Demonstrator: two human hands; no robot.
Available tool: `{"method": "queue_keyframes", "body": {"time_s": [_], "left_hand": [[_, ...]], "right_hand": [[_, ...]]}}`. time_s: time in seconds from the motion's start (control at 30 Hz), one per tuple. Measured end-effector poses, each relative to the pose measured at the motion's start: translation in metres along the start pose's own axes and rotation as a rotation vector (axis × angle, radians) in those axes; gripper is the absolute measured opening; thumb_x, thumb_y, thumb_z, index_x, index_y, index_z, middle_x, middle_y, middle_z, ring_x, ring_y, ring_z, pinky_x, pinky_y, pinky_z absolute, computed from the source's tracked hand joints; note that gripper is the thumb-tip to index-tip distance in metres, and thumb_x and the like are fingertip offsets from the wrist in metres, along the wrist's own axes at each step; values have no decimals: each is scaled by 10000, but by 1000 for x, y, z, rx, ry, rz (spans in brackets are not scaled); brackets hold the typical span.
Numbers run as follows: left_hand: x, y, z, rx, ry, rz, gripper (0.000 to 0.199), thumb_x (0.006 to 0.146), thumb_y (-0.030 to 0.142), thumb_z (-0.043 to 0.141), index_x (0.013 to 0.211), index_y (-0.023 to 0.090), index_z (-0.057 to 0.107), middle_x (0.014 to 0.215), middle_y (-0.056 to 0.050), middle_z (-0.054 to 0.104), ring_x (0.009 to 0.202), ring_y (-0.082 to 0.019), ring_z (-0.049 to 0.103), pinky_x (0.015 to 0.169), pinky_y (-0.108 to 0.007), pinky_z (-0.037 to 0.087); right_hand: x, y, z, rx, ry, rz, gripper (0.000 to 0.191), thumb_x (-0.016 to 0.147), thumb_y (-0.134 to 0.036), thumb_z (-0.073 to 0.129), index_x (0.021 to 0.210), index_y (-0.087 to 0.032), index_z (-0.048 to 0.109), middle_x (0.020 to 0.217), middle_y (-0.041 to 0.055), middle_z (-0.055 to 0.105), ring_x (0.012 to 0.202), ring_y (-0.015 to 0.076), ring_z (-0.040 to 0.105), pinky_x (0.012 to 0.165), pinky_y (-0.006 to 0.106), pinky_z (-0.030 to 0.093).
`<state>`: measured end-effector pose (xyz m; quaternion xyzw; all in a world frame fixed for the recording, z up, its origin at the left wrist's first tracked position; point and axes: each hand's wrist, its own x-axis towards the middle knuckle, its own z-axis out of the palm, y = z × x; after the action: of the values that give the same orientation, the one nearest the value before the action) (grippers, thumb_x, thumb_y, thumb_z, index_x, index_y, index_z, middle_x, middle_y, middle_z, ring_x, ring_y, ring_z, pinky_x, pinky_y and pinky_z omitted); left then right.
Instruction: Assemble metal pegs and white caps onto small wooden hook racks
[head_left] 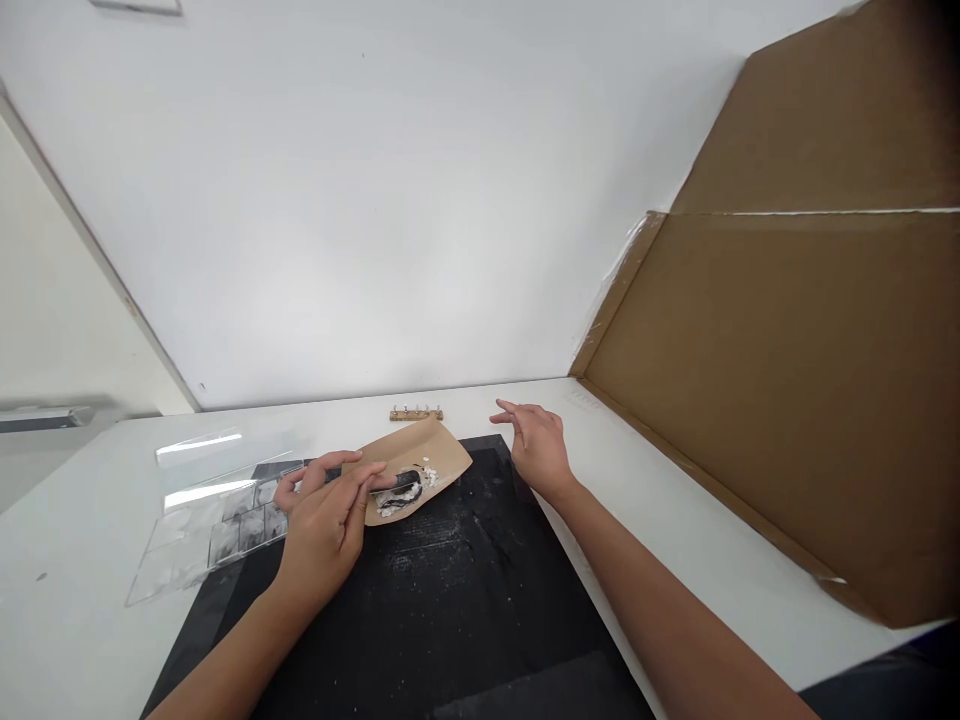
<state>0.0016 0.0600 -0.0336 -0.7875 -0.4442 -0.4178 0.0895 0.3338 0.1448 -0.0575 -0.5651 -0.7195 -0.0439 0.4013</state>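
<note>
My left hand [330, 515] is over the left side of a brown paper sheet [450, 462], its fingers closed around a dark rod-shaped tool [407, 480]. The tool's blunt black end points right, and the rest is mostly hidden by my fingers. Small white flakes [429, 474] and dark strands lie on the paper around that end. Apart from the paper, my right hand [536, 440] hovers near the far right corner of the black mat [450, 620]. Its fingers stretch leftward, and I see nothing in them.
A clear plastic compartment case [180, 550] lies left of the mat, partly under my left arm's side. Behind the paper sits a small gold strip with several pegs [416, 414]. A large cardboard panel [787, 370] stands along the right, and a white wall [375, 200] rises behind the table.
</note>
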Motion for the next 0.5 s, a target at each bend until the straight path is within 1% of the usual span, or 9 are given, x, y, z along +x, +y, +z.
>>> {"method": "queue_keyframes", "body": {"time_s": [0.07,0.1,0.2,0.27,0.33,0.4,0.43,0.5], "left_hand": [[-2,-1,1,2,-23,-20,412,1077,152,444,1445,267,587,1047,-52,841,1266,-308,627,1053,-514,280],[-3,-1,2,2,-26,-39,448,1076,150,431,1497,260,536,1079,-62,835,1277,-308,612,1056,-511,280],[-6,0,3,-17,-39,-113,539,1068,183,443,1600,235,381,1171,-85,811,1318,-316,560,1066,-501,277],[-7,0,3,-31,-66,-133,582,1059,214,465,1624,225,325,1188,-92,801,1332,-325,538,1076,-506,269],[-7,1,3,-32,-97,-115,575,1047,231,480,1607,227,351,1171,-94,799,1315,-335,542,1088,-523,256],[-8,0,3,-34,-119,-88,545,1030,232,499,1567,232,407,1150,-96,798,1294,-347,547,1094,-543,245],[-9,0,3,-39,-126,-78,533,1021,229,509,1547,235,426,1144,-95,797,1289,-352,546,1096,-550,242],[-9,0,3,-56,-130,-65,512,1007,219,525,1512,241,446,1144,-92,794,1284,-355,543,1096,-556,240]], "right_hand": [[-1,-1,1,10,-5,-13,438,1066,-182,375,1392,-226,664,1138,54,830,1164,289,677,1051,499,393],[-1,-1,0,15,-6,-19,409,1070,-212,405,1372,-237,679,1133,52,830,1157,289,681,1053,498,389],[-1,-4,-2,35,-16,-37,284,1069,-331,513,1163,-280,776,1056,32,837,1094,277,709,1050,477,383],[-1,-7,-3,49,-26,-44,291,1068,-391,537,995,-286,798,960,21,836,1020,262,726,1043,462,383],[-1,-10,-4,59,-35,-46,386,1076,-443,526,838,-272,777,861,21,822,949,252,728,1042,455,383],[-1,-12,-5,61,-44,-46,470,1079,-491,511,738,-259,736,804,27,806,919,253,723,1044,455,384],[-1,-13,-5,61,-51,-48,491,1082,-503,501,721,-257,724,798,29,803,919,256,722,1046,455,387],[-1,-15,-5,62,-69,-52,483,1091,-490,474,754,-260,732,822,32,811,937,263,721,1046,460,396]]}}
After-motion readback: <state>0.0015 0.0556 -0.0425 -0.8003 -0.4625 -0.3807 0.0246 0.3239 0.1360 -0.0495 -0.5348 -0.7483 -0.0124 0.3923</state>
